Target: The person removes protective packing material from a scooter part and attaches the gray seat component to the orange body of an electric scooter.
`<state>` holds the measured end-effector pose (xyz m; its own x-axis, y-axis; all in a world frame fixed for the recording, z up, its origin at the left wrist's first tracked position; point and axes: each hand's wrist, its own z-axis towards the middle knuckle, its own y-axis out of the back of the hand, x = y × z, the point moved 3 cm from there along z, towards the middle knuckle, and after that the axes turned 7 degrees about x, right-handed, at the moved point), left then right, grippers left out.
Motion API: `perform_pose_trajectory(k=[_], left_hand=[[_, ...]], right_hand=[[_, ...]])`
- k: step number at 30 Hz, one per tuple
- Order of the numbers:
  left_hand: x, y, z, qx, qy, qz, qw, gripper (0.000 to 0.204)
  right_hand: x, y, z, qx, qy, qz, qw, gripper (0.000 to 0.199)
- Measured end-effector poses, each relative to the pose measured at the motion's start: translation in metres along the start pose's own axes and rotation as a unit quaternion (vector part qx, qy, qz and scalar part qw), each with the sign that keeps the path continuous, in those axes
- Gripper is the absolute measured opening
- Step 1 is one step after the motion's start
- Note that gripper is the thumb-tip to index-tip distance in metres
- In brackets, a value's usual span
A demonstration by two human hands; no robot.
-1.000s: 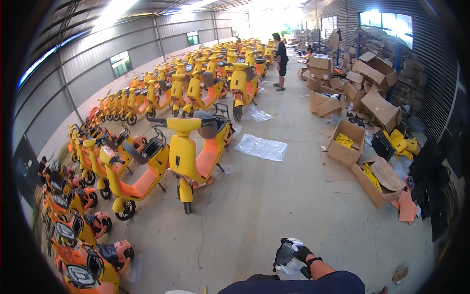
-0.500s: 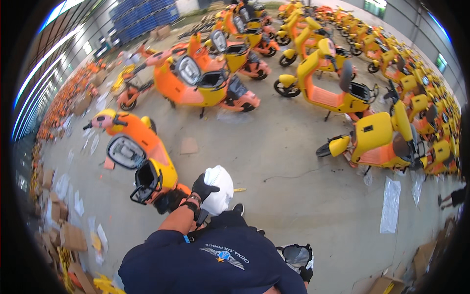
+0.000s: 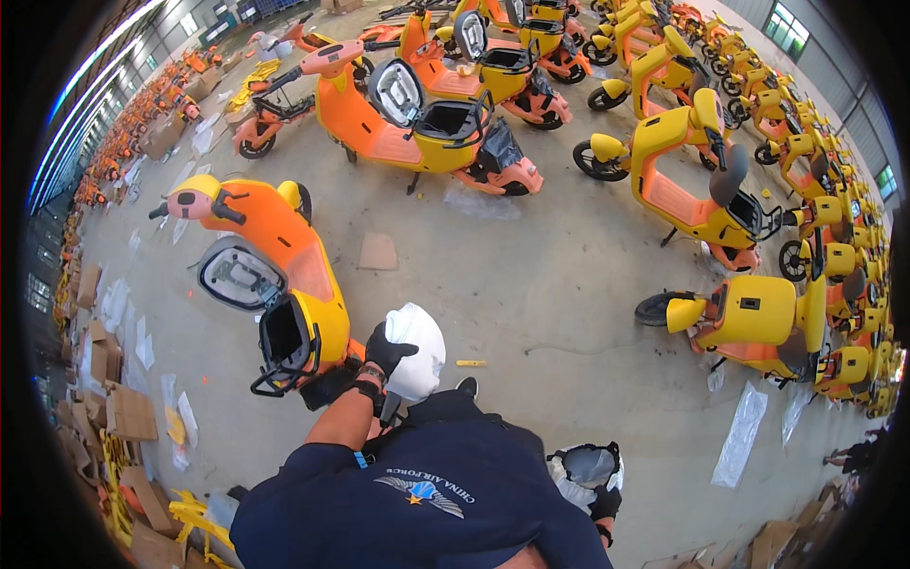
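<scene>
Dropping could be caused by slackened grip, the white helmet [image 3: 420,353] being clasped by the left hand [image 3: 386,350], the grey-lined helmet [image 3: 588,467] by the right hand [image 3: 605,503].

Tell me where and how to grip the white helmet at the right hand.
Grip the white helmet by its rim, probably best from the right, where the right hand holds it: its grey hollow faces up, exposing the rim.
</scene>
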<state>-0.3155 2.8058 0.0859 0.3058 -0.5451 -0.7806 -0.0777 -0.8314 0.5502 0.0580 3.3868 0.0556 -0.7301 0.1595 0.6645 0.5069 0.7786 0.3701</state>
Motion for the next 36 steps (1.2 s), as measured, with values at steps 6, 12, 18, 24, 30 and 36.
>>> perform_pose_trajectory(k=[6,12,18,24,30,36], left_hand=[[-0.027,0.051,0.098,-0.042,0.057,0.0,0.998,0.081],[-0.078,0.081,0.209,-0.144,-0.004,-0.112,0.983,0.069],[-0.209,0.086,0.311,-0.203,-0.059,-0.193,0.958,0.054],[-0.292,0.108,0.457,-0.266,-0.12,-0.167,0.942,0.067],[-0.347,0.121,0.664,-0.157,-0.232,-0.158,0.947,0.079],[-0.41,0.112,0.842,-0.183,-0.277,-0.12,0.936,0.069]], right_hand=[[0.106,-0.076,0.051,0.029,-0.015,-0.049,0.998,0.031],[0.189,-0.115,0.134,0.048,0.035,-0.098,0.993,0.025],[0.261,-0.159,0.256,0.047,0.023,-0.128,0.99,0.025],[0.377,-0.2,0.364,0.058,0.087,-0.172,0.98,0.025],[0.509,-0.23,0.353,0.025,0.127,-0.013,0.991,0.036],[0.633,-0.289,0.373,-0.14,0.121,-0.127,0.974,0.032]])
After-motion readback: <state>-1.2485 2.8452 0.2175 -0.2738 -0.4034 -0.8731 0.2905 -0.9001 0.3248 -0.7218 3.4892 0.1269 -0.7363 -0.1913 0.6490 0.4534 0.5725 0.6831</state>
